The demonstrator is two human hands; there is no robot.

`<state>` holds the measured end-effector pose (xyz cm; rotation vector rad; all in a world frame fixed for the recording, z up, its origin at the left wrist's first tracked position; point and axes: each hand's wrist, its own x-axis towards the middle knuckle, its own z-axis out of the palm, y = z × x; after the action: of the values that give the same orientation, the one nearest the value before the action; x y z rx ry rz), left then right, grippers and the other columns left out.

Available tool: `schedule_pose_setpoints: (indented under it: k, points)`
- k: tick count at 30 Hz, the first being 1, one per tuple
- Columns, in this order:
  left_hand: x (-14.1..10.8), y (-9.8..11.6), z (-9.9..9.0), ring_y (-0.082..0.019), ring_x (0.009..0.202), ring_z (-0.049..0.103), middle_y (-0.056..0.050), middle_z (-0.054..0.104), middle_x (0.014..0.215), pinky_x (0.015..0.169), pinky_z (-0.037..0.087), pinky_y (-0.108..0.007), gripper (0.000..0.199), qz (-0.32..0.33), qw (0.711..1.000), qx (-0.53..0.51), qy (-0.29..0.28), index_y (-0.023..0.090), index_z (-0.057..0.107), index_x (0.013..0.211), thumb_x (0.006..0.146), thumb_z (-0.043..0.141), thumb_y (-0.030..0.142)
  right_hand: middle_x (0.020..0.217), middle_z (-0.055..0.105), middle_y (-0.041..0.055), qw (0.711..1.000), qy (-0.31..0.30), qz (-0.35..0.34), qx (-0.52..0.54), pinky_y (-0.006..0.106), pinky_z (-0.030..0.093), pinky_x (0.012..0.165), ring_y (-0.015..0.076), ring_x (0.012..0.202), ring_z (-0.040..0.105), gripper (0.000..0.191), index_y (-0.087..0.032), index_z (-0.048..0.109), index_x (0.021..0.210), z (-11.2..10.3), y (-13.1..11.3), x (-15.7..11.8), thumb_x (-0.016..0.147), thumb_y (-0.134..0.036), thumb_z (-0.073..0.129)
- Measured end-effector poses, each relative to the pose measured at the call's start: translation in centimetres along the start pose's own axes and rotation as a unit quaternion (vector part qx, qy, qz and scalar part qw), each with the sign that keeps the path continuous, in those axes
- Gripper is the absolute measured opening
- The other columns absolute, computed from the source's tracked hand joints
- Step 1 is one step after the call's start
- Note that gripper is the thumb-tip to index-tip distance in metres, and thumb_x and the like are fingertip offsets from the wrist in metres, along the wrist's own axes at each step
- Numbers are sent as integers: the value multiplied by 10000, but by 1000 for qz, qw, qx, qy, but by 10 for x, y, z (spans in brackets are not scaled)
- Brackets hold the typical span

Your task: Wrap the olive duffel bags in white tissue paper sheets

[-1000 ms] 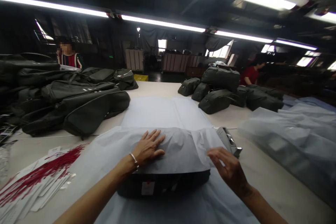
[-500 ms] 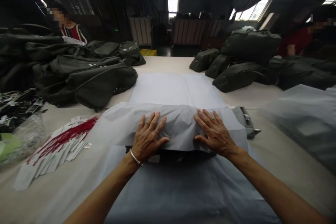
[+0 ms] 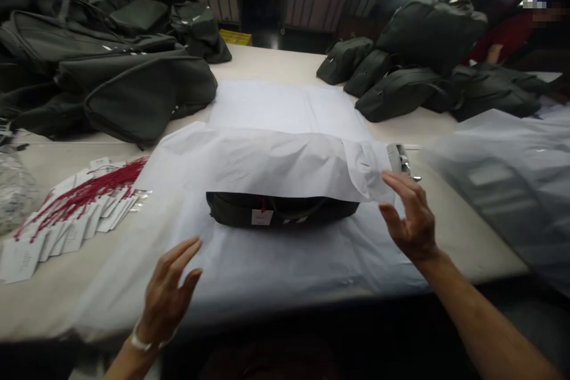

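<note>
A dark green bag (image 3: pixel 285 214) lies across white tissue paper (image 3: pixel 267 160), one sheet of which covers its top and back. Its near side shows, with a small white tag (image 3: pixel 262 217) on a red string. My left hand (image 3: pixel 171 288), a bracelet on its wrist, hovers over the paper left of the bag and in front of it, fingers apart and holding nothing. On the other side, my right hand (image 3: pixel 409 214) is raised beside the sheet's folded right corner, thumb and fingers apart. Whether it touches the paper I cannot tell.
White tags (image 3: pixel 73 222) with red strings are fanned out at left. Dark bags (image 3: pixel 151 95) are piled behind them, and more bags (image 3: pixel 401 92) stand at back right. Clear plastic (image 3: pixel 503 184) lies on the right. A person in red (image 3: pixel 503 41) is at the far right.
Both hands have left the top of the paper-covered bag and moved apart, the left toward me and leftward, the right outward. The view has tilted down, and the bag's near side shows more.
</note>
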<state>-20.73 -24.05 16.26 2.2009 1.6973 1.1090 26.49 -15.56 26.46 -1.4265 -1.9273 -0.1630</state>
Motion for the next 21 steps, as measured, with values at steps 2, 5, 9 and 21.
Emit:
schedule_pose_setpoints:
  k: [2, 5, 9, 21]
  points:
    - [-79, -24, -16, -288, 992, 679, -49, 716, 1023, 936, 537, -493, 312, -283, 959, -27, -19, 288, 621, 1092, 951, 435, 495, 1119, 686, 121, 980, 33, 195, 33, 497, 480, 988, 293, 1081, 631, 395, -178, 653, 1093, -11, 6, -75, 929, -486, 468]
    - [-192, -44, -11, -328, 965, 694, -19, 731, 909, 875, 581, -510, 350, -554, 816, -166, -5, 308, 624, 997, 885, 467, 600, 738, 704, 78, 825, 72, 548, 120, 514, 589, 745, 300, 731, 709, 462, -175, 634, 852, -5, 24, -220, 846, -620, 509]
    - [-265, -43, 48, -329, 1292, 500, -104, 634, 1224, 987, 504, -545, 458, -712, 595, -358, 104, 288, 550, 1200, 913, 383, 603, 1105, 668, 135, 570, 7, 765, 302, 545, 584, 778, 361, 1032, 664, 700, -204, 551, 1116, 34, 42, -382, 713, -776, 555]
    - [-236, -31, 177, -341, 1307, 470, -121, 627, 1273, 946, 522, -505, 743, -687, 430, -490, 322, 267, 638, 1214, 851, 263, 796, 1133, 656, 27, 284, 144, 789, 525, 555, 477, 966, 258, 1203, 560, 642, -276, 578, 985, 132, 47, -420, 763, -846, 381]
